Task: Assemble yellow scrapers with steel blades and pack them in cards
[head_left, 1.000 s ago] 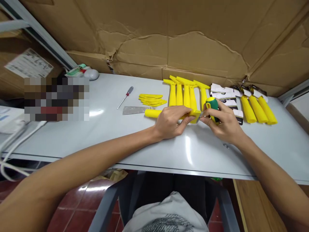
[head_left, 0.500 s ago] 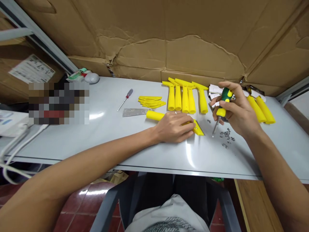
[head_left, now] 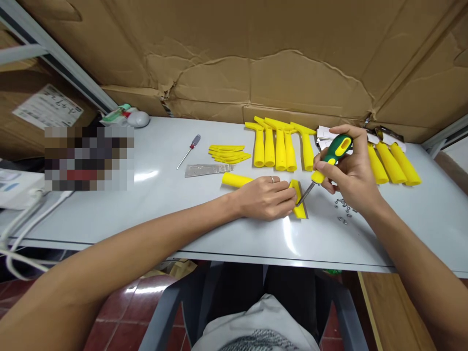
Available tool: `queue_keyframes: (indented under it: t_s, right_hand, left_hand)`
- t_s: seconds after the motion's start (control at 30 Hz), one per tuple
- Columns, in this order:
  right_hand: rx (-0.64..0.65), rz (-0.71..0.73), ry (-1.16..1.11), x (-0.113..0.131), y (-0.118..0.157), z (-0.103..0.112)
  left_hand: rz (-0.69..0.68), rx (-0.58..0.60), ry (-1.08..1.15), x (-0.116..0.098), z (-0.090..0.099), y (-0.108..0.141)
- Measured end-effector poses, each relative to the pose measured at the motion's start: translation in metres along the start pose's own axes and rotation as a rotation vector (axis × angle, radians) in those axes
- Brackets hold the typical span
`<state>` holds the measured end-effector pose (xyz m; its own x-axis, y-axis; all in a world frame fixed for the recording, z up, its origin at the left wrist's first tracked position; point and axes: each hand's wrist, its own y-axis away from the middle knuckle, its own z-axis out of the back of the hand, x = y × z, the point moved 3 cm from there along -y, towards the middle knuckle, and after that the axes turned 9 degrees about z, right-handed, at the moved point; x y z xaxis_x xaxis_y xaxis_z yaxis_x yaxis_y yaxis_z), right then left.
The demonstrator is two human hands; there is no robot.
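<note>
My left hand [head_left: 268,197] is wrapped over a yellow scraper [head_left: 236,180] lying on the grey table, its handle pointing left and its head showing right of my fingers. Between thumb and fingers, my right hand [head_left: 353,168] holds a green and yellow screwdriver [head_left: 333,151], tilted down to the left. Its tip meets the scraper's head, beside my left fingertips; the screw there is too small to make out. Several small screws [head_left: 345,209] lie under and beside my right hand.
Several yellow scrapers [head_left: 280,146] stand in a row at the back, with yellow handles [head_left: 391,163] to the right. Yellow strips [head_left: 228,153], metal blades [head_left: 208,169] and a small screwdriver [head_left: 189,151] lie left of centre. Cardboard [head_left: 310,83] lines the back.
My right hand has brought the screwdriver left and tilted it more, so its tip now touches the scraper's head. The head has turned slightly under my left hand.
</note>
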<state>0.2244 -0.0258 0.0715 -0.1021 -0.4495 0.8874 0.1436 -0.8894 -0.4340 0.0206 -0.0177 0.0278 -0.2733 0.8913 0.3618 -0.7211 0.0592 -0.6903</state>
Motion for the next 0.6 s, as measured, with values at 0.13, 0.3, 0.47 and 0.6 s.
queue_keyframes:
  t_s: [0.13, 0.3, 0.47, 0.6]
  right_hand:
    - [0.007, 0.014, 0.04, -0.002, 0.0, 0.0]
    - [0.003, 0.032, 0.055, 0.002, 0.002, -0.004]
    - [-0.023, 0.09, 0.001, 0.009, 0.009, -0.008]
    - [0.008, 0.182, 0.069, 0.013, 0.012, -0.007]
  left_hand:
    - [0.002, 0.005, -0.006, 0.0, 0.0, 0.001]
    - [0.004, 0.015, 0.0, 0.0, -0.001, 0.0]
    - [-0.005, 0.014, -0.009, 0.0, -0.001, 0.001]
    - [0.007, 0.018, -0.009, 0.001, -0.001, 0.003]
